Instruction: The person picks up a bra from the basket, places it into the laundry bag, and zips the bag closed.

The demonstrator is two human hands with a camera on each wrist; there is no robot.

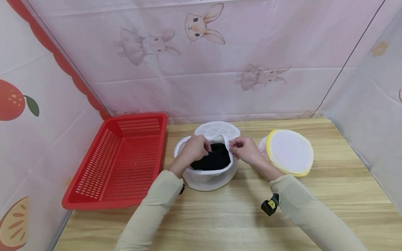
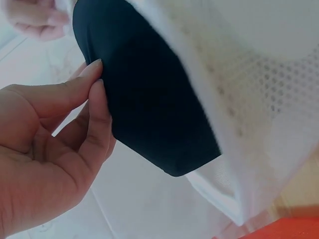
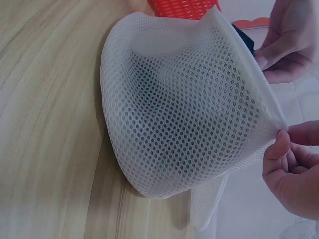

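Observation:
A white mesh bag (image 1: 208, 181) stands on the table with its round lid (image 1: 217, 129) folded back behind the opening. Black cloth (image 1: 211, 160) lies inside the mouth. My left hand (image 1: 195, 148) pinches the edge of the black cloth (image 2: 144, 89) between thumb and fingers, clearest in the left wrist view. With thumb and forefinger, my right hand (image 1: 246, 150) pinches the bag's rim on the right side. The right wrist view shows that grip at the corner of the mesh bag (image 3: 184, 109), the dark cloth showing through the mesh.
On the left stands a red perforated basket (image 1: 133, 167). To the right lies a round white bag with yellow trim (image 1: 292, 152). Curtains with printed rabbits (image 1: 201, 26) and fruit hang behind and beside the wooden table (image 1: 220, 223).

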